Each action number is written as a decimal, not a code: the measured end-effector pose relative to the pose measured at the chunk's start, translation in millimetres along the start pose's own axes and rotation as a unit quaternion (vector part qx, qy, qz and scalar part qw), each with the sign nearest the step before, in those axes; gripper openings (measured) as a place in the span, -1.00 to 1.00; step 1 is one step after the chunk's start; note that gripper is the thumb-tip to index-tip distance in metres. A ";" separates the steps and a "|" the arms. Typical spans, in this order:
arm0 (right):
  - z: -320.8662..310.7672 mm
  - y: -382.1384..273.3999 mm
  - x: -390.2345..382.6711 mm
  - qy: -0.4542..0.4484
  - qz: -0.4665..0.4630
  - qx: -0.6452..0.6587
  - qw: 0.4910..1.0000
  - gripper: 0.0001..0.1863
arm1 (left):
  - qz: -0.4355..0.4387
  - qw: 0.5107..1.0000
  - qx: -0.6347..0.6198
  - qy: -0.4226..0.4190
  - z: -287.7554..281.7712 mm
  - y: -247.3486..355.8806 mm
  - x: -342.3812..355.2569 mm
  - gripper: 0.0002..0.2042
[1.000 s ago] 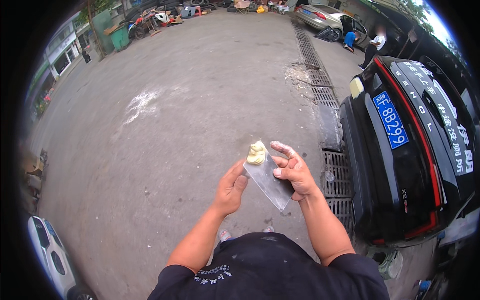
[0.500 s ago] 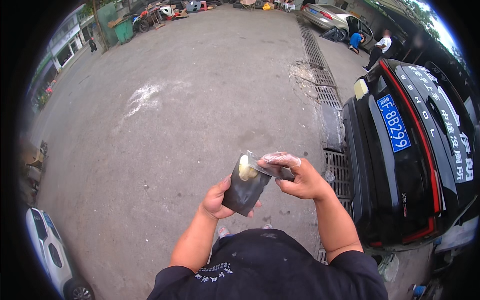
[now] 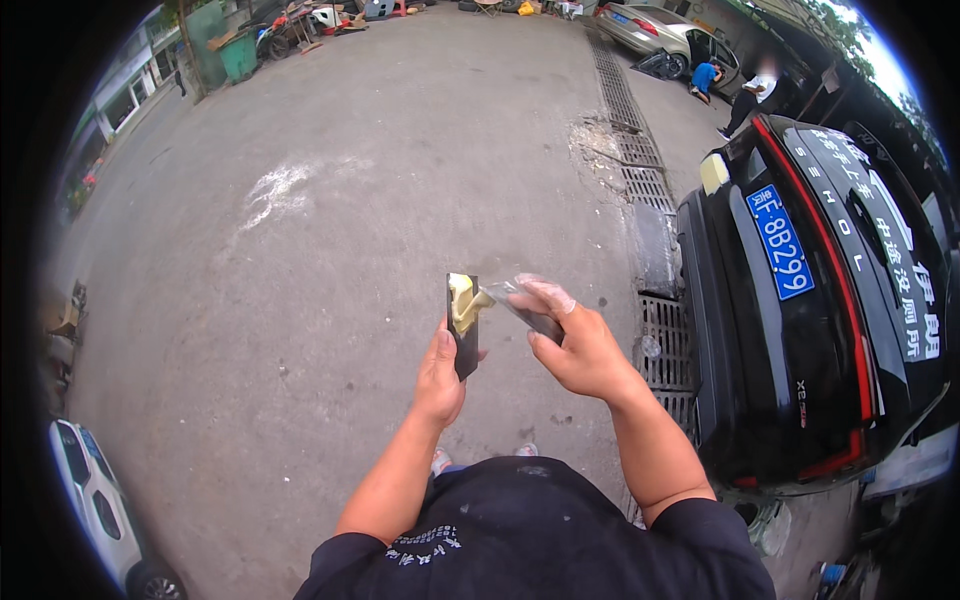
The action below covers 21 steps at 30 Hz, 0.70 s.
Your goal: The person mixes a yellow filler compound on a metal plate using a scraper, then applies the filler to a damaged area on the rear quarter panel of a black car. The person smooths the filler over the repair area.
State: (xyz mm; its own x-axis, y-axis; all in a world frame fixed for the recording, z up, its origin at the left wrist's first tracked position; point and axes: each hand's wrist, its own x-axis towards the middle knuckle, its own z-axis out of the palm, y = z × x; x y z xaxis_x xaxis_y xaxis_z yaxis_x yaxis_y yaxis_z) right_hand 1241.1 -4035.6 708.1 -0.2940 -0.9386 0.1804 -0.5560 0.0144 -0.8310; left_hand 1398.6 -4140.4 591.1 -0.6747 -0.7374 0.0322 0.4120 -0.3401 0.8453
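My left hand (image 3: 437,383) grips a dark flat rectangular board (image 3: 466,352), now turned steeply so that its face looks narrow. Pale yellow putty (image 3: 462,300) is heaped on the far end of that board. A thin metal putty scraper (image 3: 512,303) is held in my right hand (image 3: 582,352), its fingers laid along the blade and whitish smears on them. Some putty hangs on the scraper's left edge, where it meets or nearly meets the heap. Both tools are held in the air in front of my body.
Close on my right stands a black car (image 3: 800,330) with a pale yellow patch (image 3: 714,173) on its rear corner. A drain grate (image 3: 665,330) runs beside it. A white car (image 3: 100,500) is at lower left. Two people are near a beige car (image 3: 660,35) at far right.
The board has tipped from showing its broad face to nearly edge-on, and has moved slightly left and away. The scraper has drawn off the board to its right, with putty on its edge.
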 end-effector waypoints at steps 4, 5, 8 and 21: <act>24.4 13.1 -3.0 -0.030 -0.128 -0.130 0.983 -0.41 | 0.070 0.997 0.030 -0.024 -1.4 -3.3 8.3 -0.38; 22.7 17.3 -11.2 -0.028 -0.129 -0.127 0.983 -0.40 | 0.052 0.997 -0.036 -0.035 -1.3 3.7 7.6 -0.41; -8.1 0.8 -18.0 -0.001 -0.173 -0.022 0.985 -0.36 | -0.136 0.962 -0.200 -0.127 -19.6 28.5 0.2 -0.40; -22.7 47.2 -21.2 0.097 0.014 0.464 0.880 -0.23 | -0.070 0.949 -0.233 -0.199 -4.5 50.6 -1.2 -0.36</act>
State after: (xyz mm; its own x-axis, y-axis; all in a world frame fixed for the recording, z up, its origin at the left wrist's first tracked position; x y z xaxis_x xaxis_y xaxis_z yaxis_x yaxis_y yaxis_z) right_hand 1203.4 -4007.2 677.0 -0.4755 -0.8643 0.1640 0.3018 -0.3353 -0.8925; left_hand 1423.0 -4159.4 631.4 -0.8830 -0.4181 0.2135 0.4640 -0.7083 0.5319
